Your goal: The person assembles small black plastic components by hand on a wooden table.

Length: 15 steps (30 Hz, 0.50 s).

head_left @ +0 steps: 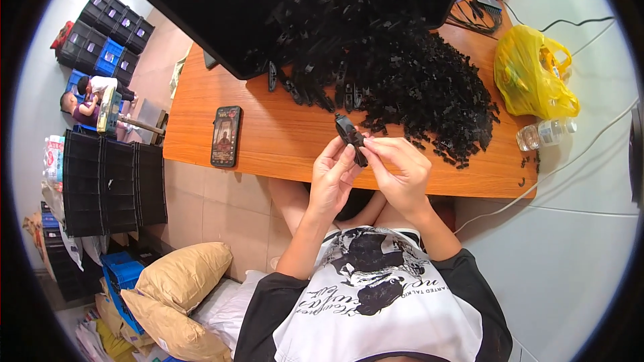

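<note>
I have the part (351,135) in both hands, raised over the near edge of the surface (282,144), tilted with its upper end toward the left. The fingers of my left hand (333,177) grasp it between thumb and fingertips. On the other side, the fingers of my right hand (401,173) pinch it near its middle; I cannot tell whether they also have a small piece between them. Just beyond, longer black parts (288,87) lie loose near the tray (194,20), and a heap of small black pieces (443,94) spreads to the right. To my left, the phone (226,137) lies on the surface, well apart from my hands. At the right edge I see a yellow bag (533,74), with a clear bottle (545,134) on its side just beside it.
</note>
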{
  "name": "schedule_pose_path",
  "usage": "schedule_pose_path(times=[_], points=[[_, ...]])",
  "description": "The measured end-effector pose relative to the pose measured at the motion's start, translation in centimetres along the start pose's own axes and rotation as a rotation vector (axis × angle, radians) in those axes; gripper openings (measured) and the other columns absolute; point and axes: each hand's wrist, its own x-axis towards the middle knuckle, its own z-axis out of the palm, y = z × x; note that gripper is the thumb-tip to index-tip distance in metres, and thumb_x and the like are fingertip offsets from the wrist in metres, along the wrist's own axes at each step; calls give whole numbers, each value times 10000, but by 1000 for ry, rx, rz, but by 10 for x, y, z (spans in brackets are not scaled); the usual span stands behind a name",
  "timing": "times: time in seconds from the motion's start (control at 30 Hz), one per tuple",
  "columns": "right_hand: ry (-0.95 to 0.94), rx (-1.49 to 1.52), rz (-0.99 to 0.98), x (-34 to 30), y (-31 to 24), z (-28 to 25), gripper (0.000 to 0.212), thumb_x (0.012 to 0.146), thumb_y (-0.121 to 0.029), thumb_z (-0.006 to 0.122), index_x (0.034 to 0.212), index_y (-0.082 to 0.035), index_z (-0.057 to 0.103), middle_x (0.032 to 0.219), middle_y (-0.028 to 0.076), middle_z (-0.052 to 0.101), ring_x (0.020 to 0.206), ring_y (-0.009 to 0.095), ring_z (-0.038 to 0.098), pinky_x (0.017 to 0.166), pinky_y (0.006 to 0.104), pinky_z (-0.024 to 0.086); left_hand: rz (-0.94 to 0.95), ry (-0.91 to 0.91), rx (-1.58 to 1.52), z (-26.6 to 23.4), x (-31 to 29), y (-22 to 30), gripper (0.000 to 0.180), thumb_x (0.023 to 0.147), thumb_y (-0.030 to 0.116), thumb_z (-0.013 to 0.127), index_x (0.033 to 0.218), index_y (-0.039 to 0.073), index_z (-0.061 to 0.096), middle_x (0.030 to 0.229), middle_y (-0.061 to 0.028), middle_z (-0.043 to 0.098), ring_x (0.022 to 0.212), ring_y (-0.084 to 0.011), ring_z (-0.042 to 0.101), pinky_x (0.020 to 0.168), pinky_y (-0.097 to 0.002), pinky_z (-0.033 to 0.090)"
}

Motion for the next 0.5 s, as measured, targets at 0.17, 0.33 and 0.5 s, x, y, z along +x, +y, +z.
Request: schedule_pose_path(times=[0.17, 0.33, 0.5], points=[[0, 45, 36, -5, -5, 4, 171, 708, 69, 686, 869, 13, 674, 825, 110, 666, 715, 175, 635, 640, 249, 498, 62, 25, 37, -5, -9, 0, 361, 920, 122, 505, 1247, -15, 433, 1188, -140, 531, 1041, -184, 566, 897, -300, 495], [15, 281, 316, -6, -4, 1, 164, 736, 41, 675, 898, 18, 671, 802, 99, 660, 720, 119, 608, 648, 240, 484, 51, 79, -49, 15, -18, 13, 274, 923, 136, 507, 1150, -18, 501, 1057, -114, 597, 941, -164, 599, 837, -280, 509], [-107, 145, -2, 4, -7, -4, 185, 710, 64, 653, 882, -2, 672, 858, 101, 660, 773, 209, 628, 700, 292, 499, -17, 91, -1, -6, -27, 20, 305, 948, 218, 462, 1132, -21, 505, 924, -111, 620, 726, -146, 608, 658, -223, 513]])
